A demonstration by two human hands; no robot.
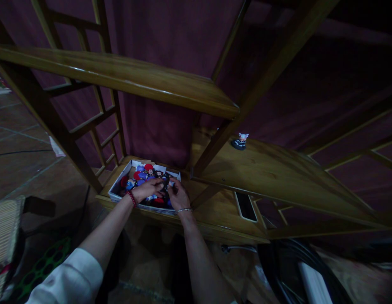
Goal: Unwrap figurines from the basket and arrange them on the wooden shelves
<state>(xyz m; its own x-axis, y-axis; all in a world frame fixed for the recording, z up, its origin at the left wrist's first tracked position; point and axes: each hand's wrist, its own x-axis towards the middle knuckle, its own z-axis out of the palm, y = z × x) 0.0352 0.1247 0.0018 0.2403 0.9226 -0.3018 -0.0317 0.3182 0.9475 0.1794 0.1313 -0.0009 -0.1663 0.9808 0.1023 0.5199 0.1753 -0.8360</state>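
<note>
A shallow white box (120, 182) stands on the low wooden shelf, filled with several small figurines (141, 175) in red, blue, purple and black. Over the box, my left hand (147, 190), with a red bead bracelet at the wrist, has its fingers closed at a small dark-and-white figurine (171, 183). My right hand (179, 196), wearing a silver bracelet, pinches the same figurine from the other side. Fingers hide most of its shape, and the light is dim. One figurine (241, 141) with a pale top stands on a dark round base on the higher shelf to the right.
A wooden shelf bar (120, 80) crosses above my hands, and a slanting post (224, 135) rises on the right. A phone (245, 206) lies on the low shelf (214, 213). Purple cloth (158, 131) hangs behind. A black bag-like object (281, 270) is at lower right.
</note>
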